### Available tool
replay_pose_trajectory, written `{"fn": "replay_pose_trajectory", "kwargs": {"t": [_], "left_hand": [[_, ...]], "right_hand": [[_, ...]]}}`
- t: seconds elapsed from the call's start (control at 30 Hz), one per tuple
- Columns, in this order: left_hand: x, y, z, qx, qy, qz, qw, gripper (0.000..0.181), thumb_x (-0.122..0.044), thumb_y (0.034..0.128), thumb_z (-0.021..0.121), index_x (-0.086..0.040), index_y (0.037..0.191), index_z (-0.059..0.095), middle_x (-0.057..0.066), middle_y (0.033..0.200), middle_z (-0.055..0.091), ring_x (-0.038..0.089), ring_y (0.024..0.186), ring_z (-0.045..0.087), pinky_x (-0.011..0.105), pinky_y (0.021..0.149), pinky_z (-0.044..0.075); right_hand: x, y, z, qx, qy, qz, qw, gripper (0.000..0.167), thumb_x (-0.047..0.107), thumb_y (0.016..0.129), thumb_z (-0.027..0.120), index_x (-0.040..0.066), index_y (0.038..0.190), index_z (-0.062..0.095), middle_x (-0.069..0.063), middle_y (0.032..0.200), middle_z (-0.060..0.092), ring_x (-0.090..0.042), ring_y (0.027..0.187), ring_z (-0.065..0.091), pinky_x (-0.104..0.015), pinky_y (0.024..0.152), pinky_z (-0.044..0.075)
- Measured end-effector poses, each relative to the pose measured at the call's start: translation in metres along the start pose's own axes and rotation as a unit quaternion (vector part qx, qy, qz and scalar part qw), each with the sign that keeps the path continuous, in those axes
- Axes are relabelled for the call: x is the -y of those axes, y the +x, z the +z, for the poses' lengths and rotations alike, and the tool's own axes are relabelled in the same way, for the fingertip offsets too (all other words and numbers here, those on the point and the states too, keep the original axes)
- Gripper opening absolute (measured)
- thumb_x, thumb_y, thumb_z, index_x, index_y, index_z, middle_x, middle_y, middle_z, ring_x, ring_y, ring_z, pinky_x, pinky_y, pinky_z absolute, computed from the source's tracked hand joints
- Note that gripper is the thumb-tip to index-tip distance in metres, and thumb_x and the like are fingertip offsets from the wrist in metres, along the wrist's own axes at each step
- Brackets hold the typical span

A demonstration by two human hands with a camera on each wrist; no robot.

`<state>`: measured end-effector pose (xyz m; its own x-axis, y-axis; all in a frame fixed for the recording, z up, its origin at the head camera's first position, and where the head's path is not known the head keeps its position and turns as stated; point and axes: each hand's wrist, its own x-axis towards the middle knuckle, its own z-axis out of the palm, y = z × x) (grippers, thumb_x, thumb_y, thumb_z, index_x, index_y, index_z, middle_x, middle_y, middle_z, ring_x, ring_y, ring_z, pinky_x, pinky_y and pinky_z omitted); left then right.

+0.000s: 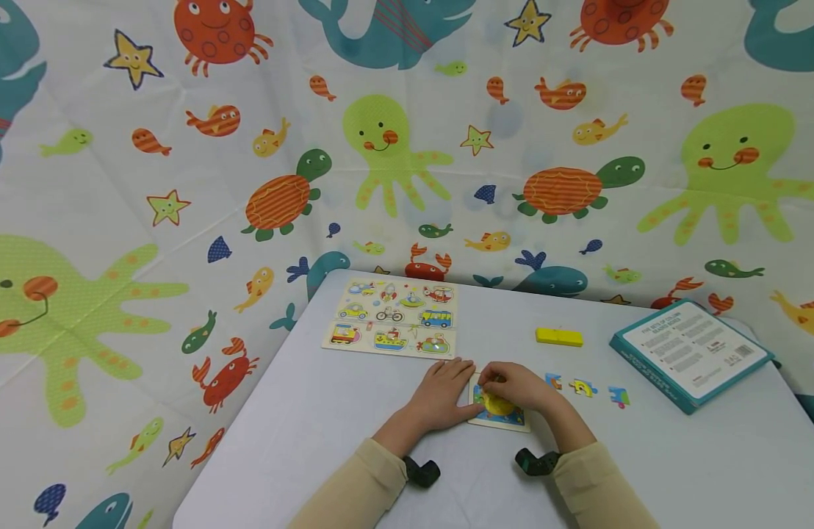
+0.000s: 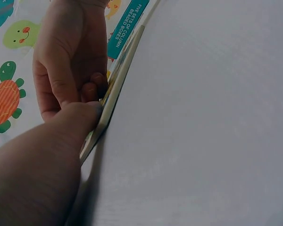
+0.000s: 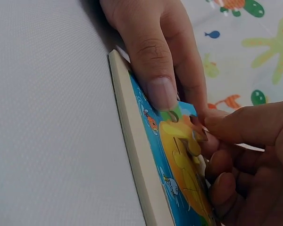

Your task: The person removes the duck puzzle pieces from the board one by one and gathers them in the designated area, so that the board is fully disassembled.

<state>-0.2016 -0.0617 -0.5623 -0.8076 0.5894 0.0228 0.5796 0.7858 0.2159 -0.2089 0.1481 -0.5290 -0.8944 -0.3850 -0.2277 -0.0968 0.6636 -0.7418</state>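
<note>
A small wooden puzzle board [image 1: 502,422] with a blue and yellow picture lies between the two hands. The left hand [image 1: 440,397] lies with straight fingers at the board's left side, its thumb [image 3: 161,94] resting on the picture. The right hand [image 1: 513,383] pinches a puzzle piece [image 3: 198,129] between thumb and finger, tilted over the upper part of the picture. Its other fingers [image 3: 222,181] are curled. In the left wrist view the board [image 2: 114,101] shows edge-on, and the piece is hidden.
Three loose pieces [image 1: 582,388] lie right of the board. Behind them are a yellow block [image 1: 559,337] and a teal-edged box [image 1: 694,353]. A larger vehicle picture board [image 1: 394,319] lies at the back left of the white table [image 1: 301,433]. Patterned cloth hangs behind.
</note>
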Motion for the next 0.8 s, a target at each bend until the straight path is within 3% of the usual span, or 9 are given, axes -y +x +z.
{"fn": "replay_pose_trajectory", "kwargs": {"t": [0.37, 0.7, 0.8], "left_hand": [[-0.003, -0.001, -0.003, -0.011, 0.016, 0.002, 0.9998, 0.079, -0.068, 0.0925, 0.048, -0.020, 0.154, 0.037, -0.005, 0.158, 0.037, 0.018, 0.150, 0.028, 0.044, 0.122, 0.023], [-0.017, 0.003, 0.003, -0.044, 0.029, -0.056, 0.9971, 0.075, -0.070, 0.0915, 0.047, -0.019, 0.147, 0.046, -0.005, 0.151, 0.046, 0.017, 0.146, 0.035, 0.049, 0.121, 0.026], [-0.020, 0.003, 0.003, -0.039, 0.036, -0.066, 0.9964, 0.076, -0.070, 0.0913, 0.048, -0.019, 0.147, 0.045, -0.005, 0.152, 0.046, 0.017, 0.147, 0.034, 0.050, 0.121, 0.024]], "right_hand": [[0.000, -0.001, 0.001, -0.010, 0.011, -0.019, 0.9997, 0.008, 0.020, 0.095, 0.065, 0.012, 0.097, 0.064, 0.000, 0.088, 0.061, -0.016, 0.081, 0.054, -0.030, 0.072, 0.046], [0.002, -0.003, 0.000, -0.014, 0.013, -0.013, 0.9997, 0.008, 0.021, 0.096, 0.064, 0.014, 0.099, 0.065, 0.001, 0.089, 0.062, -0.017, 0.083, 0.054, -0.030, 0.073, 0.045], [0.004, -0.004, -0.001, -0.014, 0.014, -0.009, 0.9998, 0.003, 0.017, 0.096, 0.064, 0.016, 0.099, 0.065, 0.001, 0.090, 0.062, -0.017, 0.084, 0.054, -0.030, 0.073, 0.046]]}}
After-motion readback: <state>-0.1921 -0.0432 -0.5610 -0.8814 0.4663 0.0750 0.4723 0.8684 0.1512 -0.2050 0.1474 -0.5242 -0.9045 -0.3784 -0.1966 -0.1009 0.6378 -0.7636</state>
